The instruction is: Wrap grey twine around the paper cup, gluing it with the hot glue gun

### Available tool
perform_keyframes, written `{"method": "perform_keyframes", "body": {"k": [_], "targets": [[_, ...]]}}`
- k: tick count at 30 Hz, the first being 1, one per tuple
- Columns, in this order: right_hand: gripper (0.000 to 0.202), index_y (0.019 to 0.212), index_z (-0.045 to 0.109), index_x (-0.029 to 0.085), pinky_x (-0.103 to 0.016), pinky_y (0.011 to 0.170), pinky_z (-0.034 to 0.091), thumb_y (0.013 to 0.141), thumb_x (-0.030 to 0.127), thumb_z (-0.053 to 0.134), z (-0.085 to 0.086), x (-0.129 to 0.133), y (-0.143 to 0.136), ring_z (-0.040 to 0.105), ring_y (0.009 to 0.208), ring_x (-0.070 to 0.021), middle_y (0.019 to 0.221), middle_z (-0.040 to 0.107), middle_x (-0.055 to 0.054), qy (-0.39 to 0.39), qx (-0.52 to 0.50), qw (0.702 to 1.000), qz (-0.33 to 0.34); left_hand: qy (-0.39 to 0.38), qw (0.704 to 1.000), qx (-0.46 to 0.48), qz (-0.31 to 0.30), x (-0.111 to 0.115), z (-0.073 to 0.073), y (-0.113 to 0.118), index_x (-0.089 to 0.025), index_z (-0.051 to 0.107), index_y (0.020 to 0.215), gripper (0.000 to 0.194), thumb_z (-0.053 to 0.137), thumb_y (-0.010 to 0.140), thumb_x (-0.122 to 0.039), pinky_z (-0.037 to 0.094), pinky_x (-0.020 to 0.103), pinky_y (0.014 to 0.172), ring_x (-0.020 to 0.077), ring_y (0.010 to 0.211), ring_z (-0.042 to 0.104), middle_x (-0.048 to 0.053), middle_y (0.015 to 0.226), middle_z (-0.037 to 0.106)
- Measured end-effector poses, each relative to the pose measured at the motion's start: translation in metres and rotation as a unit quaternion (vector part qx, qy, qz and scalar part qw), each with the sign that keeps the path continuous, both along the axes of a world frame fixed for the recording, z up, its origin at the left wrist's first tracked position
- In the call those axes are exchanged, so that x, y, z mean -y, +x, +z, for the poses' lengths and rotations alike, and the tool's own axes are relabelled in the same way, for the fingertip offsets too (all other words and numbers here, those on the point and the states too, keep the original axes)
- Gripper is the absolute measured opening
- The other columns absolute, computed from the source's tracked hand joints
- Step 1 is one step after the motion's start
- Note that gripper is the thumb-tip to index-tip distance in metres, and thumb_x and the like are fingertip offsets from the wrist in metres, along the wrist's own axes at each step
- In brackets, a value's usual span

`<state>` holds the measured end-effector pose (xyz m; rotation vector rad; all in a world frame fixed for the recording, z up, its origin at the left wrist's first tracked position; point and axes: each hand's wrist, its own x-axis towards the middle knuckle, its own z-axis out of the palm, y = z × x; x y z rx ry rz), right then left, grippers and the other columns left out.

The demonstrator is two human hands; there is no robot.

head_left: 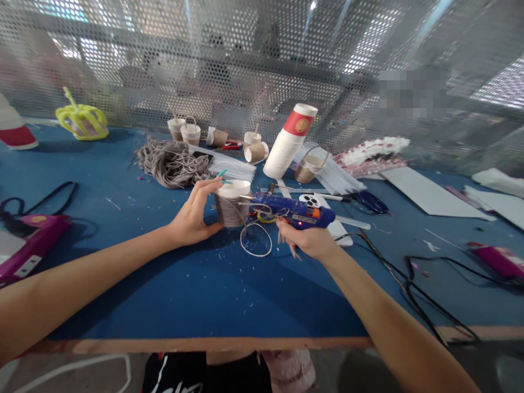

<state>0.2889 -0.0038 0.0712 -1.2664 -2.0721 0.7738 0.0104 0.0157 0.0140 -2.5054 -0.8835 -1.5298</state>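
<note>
Cup, wrapped in grey-brown string below a white rim [231, 212], stands upright on the table [229, 305], well back from the wooden front edge [229, 344]. Our left hand [191, 214] grips it from the left, fingers over the rim and thumb low on the near side. Our right hand [306, 240] is closed around the handle of a blue glue gun [292, 212], whose nozzle points left at the cup's upper right side; we cannot tell whether the tip touches. A loop of string [256, 254] spreads on the table just right of the cup, below the gun.

Between our forearms, a broad blue stretch runs down to the front edge, so the room for moving lies on our side. Behind the cup it is tighter: a heap of yarn [170, 164] sits back left, glue sticks [231, 165] behind, and a tall stack of paper cups [289, 143] back right. A phone [313, 202] lies just behind the gun. To the right, a black cord [403, 284] bends across the table and over the front edge beside our right forearm. A pink glue gun [35, 245] lies far left, near our left forearm.
</note>
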Motion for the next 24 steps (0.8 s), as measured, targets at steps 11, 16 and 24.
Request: {"method": "perform_keyframes", "body": {"k": [11,16,24], "targets": [[0.03,0.049,0.048,0.026,-0.033,0.055,0.054,0.075,0.035,0.061,0.005,-0.003,-0.004,0.052,0.038,-0.0149,0.038,0.051,0.004,0.014,-0.011,1.0,-0.004,0.017,1.0,0.018,-0.005,-0.001,0.0,0.001,-0.018,0.035,0.14,0.075,0.077,0.078,-0.022,0.055,0.052,0.104,0.0323,0.13,0.056,0.018,0.131,0.053],[0.04,0.043,0.042,0.026,-0.032,0.051,0.053,0.078,0.034,0.059,0.01,0.001,-0.005,0.055,0.038,-0.0164,0.033,0.047,0.003,-0.005,-0.011,1.0,-0.02,0.013,1.0,0.029,-0.004,-0.002,-0.002,0.001,-0.02,0.034,0.139,0.074,0.076,0.078,-0.022,0.055,0.052,0.105,0.0311,0.128,0.055,0.017,0.133,0.051],[0.038,0.042,0.041,0.026,-0.032,0.056,0.053,0.077,0.029,0.056,0.013,0.003,-0.005,0.055,0.038,-0.0158,0.032,0.047,0.003,-0.003,-0.009,0.999,-0.033,0.001,0.999,0.041,-0.021,-0.003,-0.004,0.002,-0.02,0.032,0.14,0.074,0.074,0.079,-0.02,0.053,0.053,0.108,0.031,0.13,0.052,0.018,0.134,0.046]]}}
